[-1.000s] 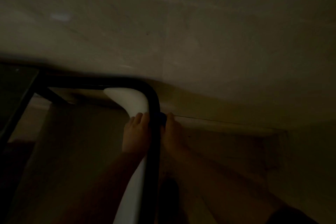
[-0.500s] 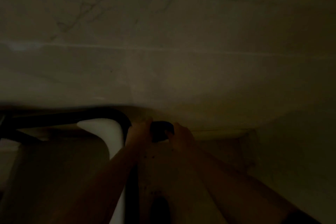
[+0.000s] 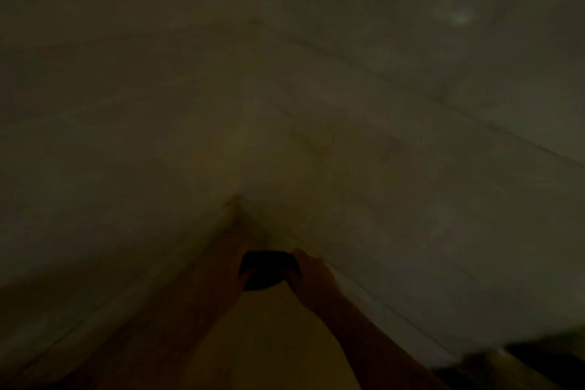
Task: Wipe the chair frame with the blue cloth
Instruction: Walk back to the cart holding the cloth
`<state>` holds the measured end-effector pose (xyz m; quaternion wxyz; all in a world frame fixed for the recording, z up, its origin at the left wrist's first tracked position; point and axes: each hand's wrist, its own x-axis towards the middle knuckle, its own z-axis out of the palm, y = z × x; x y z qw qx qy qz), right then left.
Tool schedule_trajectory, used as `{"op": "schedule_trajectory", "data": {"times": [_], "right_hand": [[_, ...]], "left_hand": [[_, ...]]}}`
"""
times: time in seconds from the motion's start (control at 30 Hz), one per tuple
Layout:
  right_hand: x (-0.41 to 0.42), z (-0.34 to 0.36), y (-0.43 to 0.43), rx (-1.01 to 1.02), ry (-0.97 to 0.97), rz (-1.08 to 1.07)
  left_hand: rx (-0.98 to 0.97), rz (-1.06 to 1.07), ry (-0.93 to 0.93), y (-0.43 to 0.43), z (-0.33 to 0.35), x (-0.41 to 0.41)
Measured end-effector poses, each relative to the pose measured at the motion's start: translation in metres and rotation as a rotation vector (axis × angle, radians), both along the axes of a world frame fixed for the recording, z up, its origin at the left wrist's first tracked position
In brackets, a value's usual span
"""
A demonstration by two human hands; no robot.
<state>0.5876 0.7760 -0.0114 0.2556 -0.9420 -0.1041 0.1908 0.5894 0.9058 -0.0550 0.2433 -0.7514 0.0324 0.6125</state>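
The view is very dark and blurred, and the cloth (image 3: 269, 267) reads only as a dark bundle low in the middle, held up in the air between the two hands; its colour cannot be told in this light; the left hand (image 3: 245, 275) is at the cloth's left edge, with fingers that seem to curl onto it, though the gloom hides how firmly; the right hand (image 3: 311, 275) is at the cloth's right edge, its fingers bent over the top and gripping it; the hands sit close together, with only the cloth between them; the left forearm (image 3: 190, 320) runs down and left from the cloth, the right forearm (image 3: 364, 326) down and right; below the cloth, between the forearms, lies a dull yellowish surface (image 3: 275, 342); just above the cloth two pale tiled surfaces meet in a corner (image 3: 237, 199); a pale band (image 3: 395, 310) slants away from the cloth's right side; far above and right of the cloth is a faint light patch (image 3: 459, 17).
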Motion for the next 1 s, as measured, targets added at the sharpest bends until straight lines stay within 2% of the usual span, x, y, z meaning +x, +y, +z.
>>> {"op": "schedule_trajectory", "data": {"times": [0.03,0.07,0.1,0.13,0.17,0.2,0.33,0.53,0.83,1.0], "right_hand": [[-0.011,0.007,-0.046,-0.007,-0.001,-0.074],[-0.025,0.015,-0.093,-0.003,-0.013,-0.148],[-0.039,0.021,-0.13,0.005,-0.038,-0.206],[-0.063,0.029,-0.182,-0.003,-0.066,-0.307],[-0.084,0.034,-0.226,-0.008,-0.091,-0.395],[-0.108,0.039,-0.266,-0.015,-0.092,-0.484],[-0.215,0.048,-0.399,-0.003,-0.179,-0.834],[-0.368,0.033,-0.489,0.023,-0.235,-1.341],[-0.489,0.026,-0.55,0.051,-0.213,-1.786],[-0.506,0.027,-0.609,0.053,-0.249,-1.841]], "left_hand": [[-0.192,0.089,-0.15,-0.02,0.006,-0.007],[-0.497,0.175,-0.416,-0.046,0.01,-0.017],[-0.766,0.175,-0.76,-0.074,0.014,-0.031],[-1.015,0.281,-0.992,-0.121,0.033,-0.029],[-1.248,0.286,-1.039,-0.16,0.054,-0.031],[-1.37,0.166,-0.989,-0.197,0.065,-0.037],[-1.598,-0.171,-0.778,-0.371,0.089,-0.083],[-1.707,-0.549,-0.419,-0.538,0.092,-0.178],[-1.768,-0.786,-0.043,-0.674,0.08,-0.284],[-1.846,-0.833,0.01,-0.743,0.071,-0.298]]}}
